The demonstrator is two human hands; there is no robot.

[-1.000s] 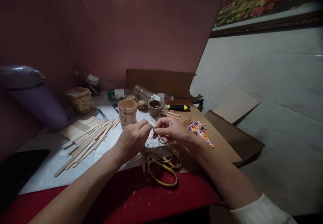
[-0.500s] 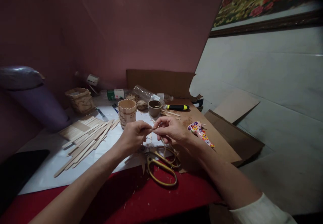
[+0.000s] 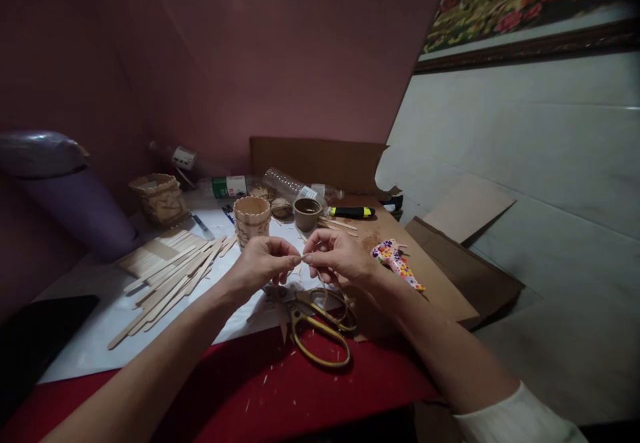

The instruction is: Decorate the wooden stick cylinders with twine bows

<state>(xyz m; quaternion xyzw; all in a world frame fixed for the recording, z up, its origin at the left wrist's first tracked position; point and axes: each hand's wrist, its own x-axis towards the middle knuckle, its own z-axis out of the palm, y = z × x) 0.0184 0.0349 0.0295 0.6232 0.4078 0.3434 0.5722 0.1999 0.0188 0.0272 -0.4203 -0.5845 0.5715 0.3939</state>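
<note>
My left hand [image 3: 267, 261] and my right hand [image 3: 340, 256] meet over the middle of the table, thumb and forefinger pinched on each. Between the fingertips is a short bit of thin pale twine [image 3: 302, 258], mostly hidden. A loose strand seems to hang below my right hand. Scissors with gold handles [image 3: 323, 343] lie just under my hands, blades partly covered. Close behind my left hand stands a pale cup with a scalloped rim [image 3: 251, 216]. A small brown bowl [image 3: 307, 215] sits beyond the fingertips.
Wooden craft sticks [image 3: 173, 283] are spread at left on white paper [image 3: 85, 346]. Farther back are a second scalloped pot [image 3: 159, 198], twine balls [image 3: 281, 208], plastic bottles [image 3: 287, 183] and a yellow-black cutter [image 3: 353, 212]. A flower-patterned glue gun [image 3: 397, 263] rests on cardboard [image 3: 440, 290] at right.
My left hand has turned slightly, and its fingers have opened out a little around the pinch. My right hand stays nearly in place. A few more scraps show on the red cloth.
</note>
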